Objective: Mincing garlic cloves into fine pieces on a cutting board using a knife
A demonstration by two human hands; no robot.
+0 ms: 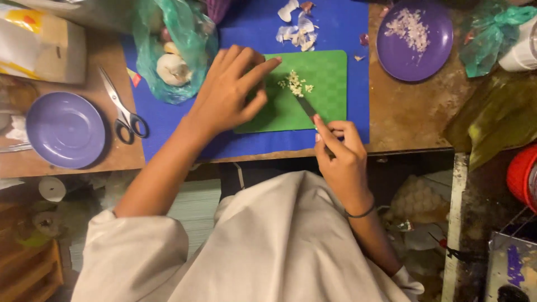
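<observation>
1. Gripping the knife in the right hand, fingers clenched round the handle, forefinger lying along the top; blade tip resting at the garlic.
2. Spreading the left hand over the green board, fingers released and holding nothing, fingertips reaching toward the pile from the left.
3. Sitting mid-board, that chopped garlic, board lying on a blue mat near the table edge.
4. Running the knife's long axis diagonally: handle low and right toward the body, tip pointing up and left, away from the body.
5. Risking a nick, judging by those left fingertips hovering just beside the blade tip.
6. Risking scatter too: small loose bits likely flying off onto the mat under a hard chop.
7. Possibly sliding, the board lying loose on the mat.
</observation>
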